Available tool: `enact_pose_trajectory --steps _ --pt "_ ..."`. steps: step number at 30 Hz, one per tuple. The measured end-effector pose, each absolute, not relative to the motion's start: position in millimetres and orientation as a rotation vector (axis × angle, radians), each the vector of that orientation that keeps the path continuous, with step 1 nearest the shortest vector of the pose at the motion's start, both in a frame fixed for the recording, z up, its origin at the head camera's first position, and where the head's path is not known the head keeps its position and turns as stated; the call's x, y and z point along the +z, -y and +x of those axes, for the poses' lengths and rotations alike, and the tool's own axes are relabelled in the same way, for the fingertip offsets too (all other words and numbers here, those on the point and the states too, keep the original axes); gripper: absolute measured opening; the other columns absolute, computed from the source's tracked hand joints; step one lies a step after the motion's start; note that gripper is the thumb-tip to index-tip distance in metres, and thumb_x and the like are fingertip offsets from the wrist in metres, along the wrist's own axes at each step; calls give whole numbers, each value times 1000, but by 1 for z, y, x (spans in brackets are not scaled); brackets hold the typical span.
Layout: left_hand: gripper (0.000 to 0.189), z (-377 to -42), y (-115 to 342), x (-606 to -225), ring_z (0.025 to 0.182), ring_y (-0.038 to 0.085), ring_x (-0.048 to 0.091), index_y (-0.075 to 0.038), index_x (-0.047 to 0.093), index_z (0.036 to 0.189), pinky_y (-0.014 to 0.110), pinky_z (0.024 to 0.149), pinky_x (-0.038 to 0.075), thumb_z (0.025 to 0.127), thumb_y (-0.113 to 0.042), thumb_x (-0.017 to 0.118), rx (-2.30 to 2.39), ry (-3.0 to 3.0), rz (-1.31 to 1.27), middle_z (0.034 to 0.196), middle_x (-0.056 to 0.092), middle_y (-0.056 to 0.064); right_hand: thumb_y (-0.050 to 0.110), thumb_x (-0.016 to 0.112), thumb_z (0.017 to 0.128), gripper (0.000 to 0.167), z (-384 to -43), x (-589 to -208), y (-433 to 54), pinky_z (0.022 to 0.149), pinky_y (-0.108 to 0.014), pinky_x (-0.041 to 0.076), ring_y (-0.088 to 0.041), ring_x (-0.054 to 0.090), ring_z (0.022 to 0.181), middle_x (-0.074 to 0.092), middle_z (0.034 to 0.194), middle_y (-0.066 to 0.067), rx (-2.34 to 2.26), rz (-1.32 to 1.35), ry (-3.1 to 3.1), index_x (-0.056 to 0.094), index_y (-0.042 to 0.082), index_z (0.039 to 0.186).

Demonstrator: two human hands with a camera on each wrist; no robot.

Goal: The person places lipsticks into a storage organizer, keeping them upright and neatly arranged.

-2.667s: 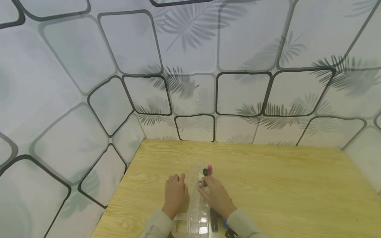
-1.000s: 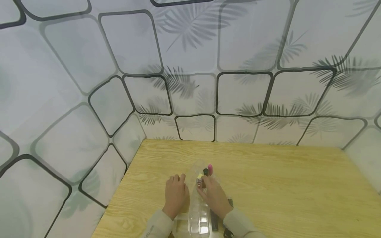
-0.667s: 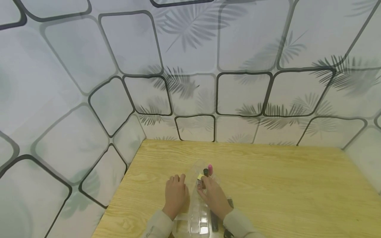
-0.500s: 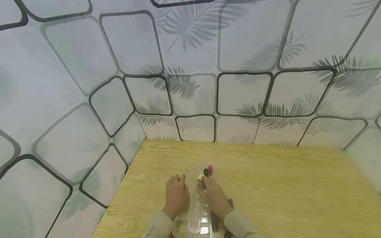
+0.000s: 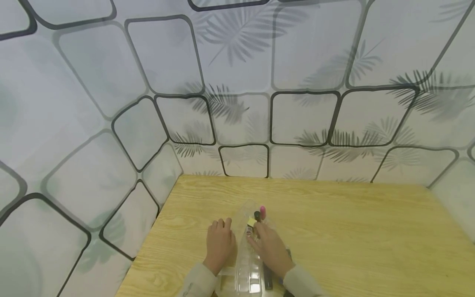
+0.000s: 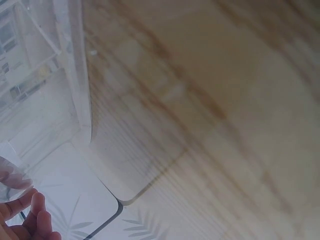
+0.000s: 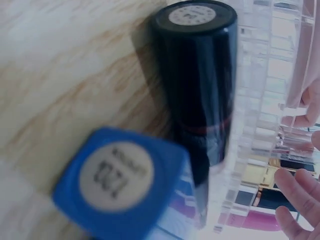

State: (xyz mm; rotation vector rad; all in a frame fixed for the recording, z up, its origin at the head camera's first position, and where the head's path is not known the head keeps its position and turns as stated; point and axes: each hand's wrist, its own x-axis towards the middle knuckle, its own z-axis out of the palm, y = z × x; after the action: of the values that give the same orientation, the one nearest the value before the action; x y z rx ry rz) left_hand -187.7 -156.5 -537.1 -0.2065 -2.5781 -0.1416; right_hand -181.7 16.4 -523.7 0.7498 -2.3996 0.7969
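A clear plastic organizer sits on the wood-grained worktop, nearer its left edge than its right, running lengthwise toward the far edge and stopping short of it. The left hand rests just left of the organizer, its fingers loosely bent and nothing visible in them. The right hand is over the organizer's far part, thumb and fingertips at a small yellow-topped item; whether they grip it or merely touch it, I cannot tell. Just beyond those fingers, toward the organizer's far right corner, are a black-capped tube and a pink-topped piece. Outside the organizer's right side is a black cylinder, and near it a blue square-ended piece with a pale round label. Behind the worktop's far edge rises a leaf-patterned wall.
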Motion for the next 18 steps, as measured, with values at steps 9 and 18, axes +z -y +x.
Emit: enact_pose_trajectory --steps 9,18 --pt "27 -187 156 -537 67 17 47 -7 59 99 30 62 41 73 -11 66 -170 2590 -188 76 56 6 16 76 73 39 -173 -517 -41 69 -27 53 -14 62 75 66 90 -7 755 721 2467 58 0 104" --pt "28 -184 155 -534 67 18 47 -7 59 98 31 63 42 72 -11 67 -161 2571 -200 75 55 5 24 77 71 30 -167 -512 -65 72 -32 52 -11 60 71 64 80 2 472 715 2503 64 8 92"
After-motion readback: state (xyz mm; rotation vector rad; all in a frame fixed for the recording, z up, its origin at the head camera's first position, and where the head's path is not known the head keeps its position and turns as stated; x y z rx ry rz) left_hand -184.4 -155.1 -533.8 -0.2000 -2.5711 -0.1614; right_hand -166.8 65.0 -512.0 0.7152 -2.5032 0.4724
